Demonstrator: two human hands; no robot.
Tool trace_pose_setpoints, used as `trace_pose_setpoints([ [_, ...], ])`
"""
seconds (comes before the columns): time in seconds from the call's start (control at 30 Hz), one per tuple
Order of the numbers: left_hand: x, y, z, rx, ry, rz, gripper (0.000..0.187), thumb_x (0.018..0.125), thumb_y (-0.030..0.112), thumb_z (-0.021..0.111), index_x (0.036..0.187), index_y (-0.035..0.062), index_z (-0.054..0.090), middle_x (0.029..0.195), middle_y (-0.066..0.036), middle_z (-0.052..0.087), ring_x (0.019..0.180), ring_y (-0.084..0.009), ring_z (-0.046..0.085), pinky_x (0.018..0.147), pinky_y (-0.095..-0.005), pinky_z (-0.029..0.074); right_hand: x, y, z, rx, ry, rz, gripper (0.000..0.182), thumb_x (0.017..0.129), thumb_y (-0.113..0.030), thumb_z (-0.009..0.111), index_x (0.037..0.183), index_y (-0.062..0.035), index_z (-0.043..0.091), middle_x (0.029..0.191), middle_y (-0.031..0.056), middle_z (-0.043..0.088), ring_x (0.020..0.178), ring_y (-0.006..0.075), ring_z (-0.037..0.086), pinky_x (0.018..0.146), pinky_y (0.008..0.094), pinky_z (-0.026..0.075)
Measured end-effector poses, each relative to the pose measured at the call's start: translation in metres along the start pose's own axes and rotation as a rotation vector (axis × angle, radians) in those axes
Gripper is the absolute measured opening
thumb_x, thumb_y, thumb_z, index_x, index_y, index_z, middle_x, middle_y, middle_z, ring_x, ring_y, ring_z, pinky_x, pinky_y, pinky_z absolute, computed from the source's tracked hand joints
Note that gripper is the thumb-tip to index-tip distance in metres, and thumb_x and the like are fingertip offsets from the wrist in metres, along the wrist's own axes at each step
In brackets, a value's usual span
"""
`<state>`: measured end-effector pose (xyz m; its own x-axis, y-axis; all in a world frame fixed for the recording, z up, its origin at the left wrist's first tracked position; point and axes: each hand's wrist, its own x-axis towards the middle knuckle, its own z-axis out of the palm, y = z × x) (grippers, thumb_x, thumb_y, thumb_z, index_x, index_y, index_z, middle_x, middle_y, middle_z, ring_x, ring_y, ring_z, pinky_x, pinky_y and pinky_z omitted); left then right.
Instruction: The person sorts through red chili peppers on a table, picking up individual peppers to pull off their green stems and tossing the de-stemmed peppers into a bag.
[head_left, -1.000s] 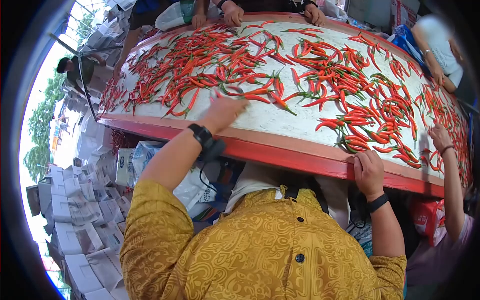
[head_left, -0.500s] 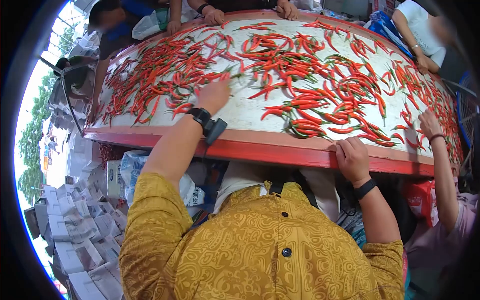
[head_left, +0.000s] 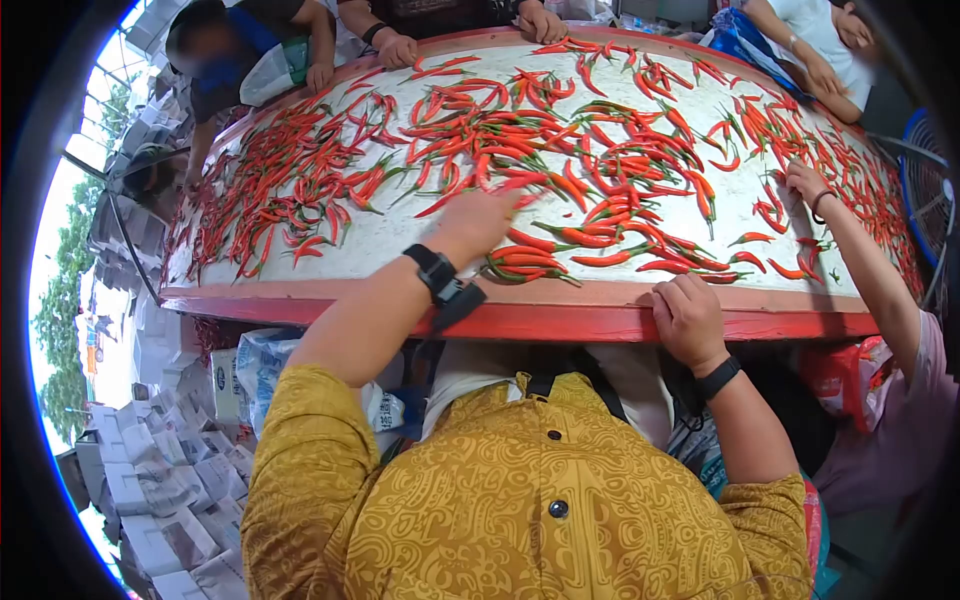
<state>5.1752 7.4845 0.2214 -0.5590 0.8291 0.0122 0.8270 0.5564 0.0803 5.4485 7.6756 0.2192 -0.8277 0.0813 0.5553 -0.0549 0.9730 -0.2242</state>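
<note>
Many red chili peppers (head_left: 600, 236) with green stems lie spread over a white-topped table (head_left: 420, 262) with a red rim. My left hand (head_left: 472, 228) reaches over the near middle of the table. Its fingers are closed around a red chili pepper (head_left: 518, 183), which is smeared by motion; the fingertips are partly hidden behind the hand. A small bunch of chilies (head_left: 525, 262) lies just right of my left wrist. My right hand (head_left: 690, 318) rests at the table's front edge (head_left: 600, 322), its fingers curled over the rim.
A person's hand (head_left: 806, 186) touches chilies at the right. Across the table are other people's hands (head_left: 397, 50) and a person's forearms (head_left: 822, 78). A blue fan (head_left: 925, 185) stands far right. White boxes (head_left: 165, 480) and plastic bags (head_left: 265, 365) sit below left.
My left hand has moved right and toward me across the chilies. My right hand remains at the rim. The neighbour's hand on the right has shifted up and left; the whole view has shifted slightly.
</note>
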Motion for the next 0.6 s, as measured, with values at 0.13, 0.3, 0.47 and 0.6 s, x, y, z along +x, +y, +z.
trace_pose_setpoints([
  [0.13, -0.007, -0.035, -0.013, -0.033, 0.100, -0.039, 0.026, 0.087, 0.037, 0.056, 0.099, 0.0163, 0.068, 0.083, -0.013, 0.067, 0.074, -0.0321, 0.064, 0.066, -0.0443, 0.050, -0.007, 0.018, -0.010, 0.013, -0.016, 0.006, 0.007, 0.077, -0.007, 0.062, 0.074, -0.0050, 0.056, 0.069, 0.0093, 0.051, 0.069, 0.0279, 0.052, 0.064, 0.0384, 0.044],
  [0.3, 0.031, -0.032, -0.033, -0.034, 0.231, -0.157, 0.024, 0.085, 0.030, 0.057, 0.102, 0.0173, 0.068, 0.087, -0.013, 0.067, 0.082, -0.0317, 0.064, 0.071, -0.0439, 0.051, -0.015, 0.038, -0.026, 0.029, -0.026, -0.006, 0.006, 0.076, -0.007, 0.062, 0.075, -0.0050, 0.056, 0.069, 0.0089, 0.051, 0.069, 0.0278, 0.053, 0.063, 0.0385, 0.045],
  [0.47, 0.071, -0.012, -0.016, 0.173, 0.117, -0.098, 0.031, 0.084, 0.016, 0.054, 0.113, 0.0168, 0.064, 0.096, -0.013, 0.067, 0.089, -0.0300, 0.064, 0.076, -0.0438, 0.050, -0.029, 0.063, -0.037, 0.013, -0.013, 0.004, 0.007, 0.077, -0.007, 0.062, 0.074, -0.0054, 0.056, 0.069, 0.0084, 0.051, 0.069, 0.0271, 0.053, 0.063, 0.0386, 0.045],
  [0.6, 0.076, -0.015, -0.020, 0.249, 0.090, -0.023, 0.022, 0.081, 0.016, 0.059, 0.102, 0.0131, 0.066, 0.087, -0.014, 0.066, 0.083, -0.0332, 0.063, 0.072, -0.0450, 0.049, -0.037, 0.079, -0.050, 0.027, -0.011, 0.021, 0.009, 0.077, -0.009, 0.062, 0.073, -0.0056, 0.055, 0.069, 0.0081, 0.051, 0.069, 0.0265, 0.053, 0.063, 0.0382, 0.045],
])
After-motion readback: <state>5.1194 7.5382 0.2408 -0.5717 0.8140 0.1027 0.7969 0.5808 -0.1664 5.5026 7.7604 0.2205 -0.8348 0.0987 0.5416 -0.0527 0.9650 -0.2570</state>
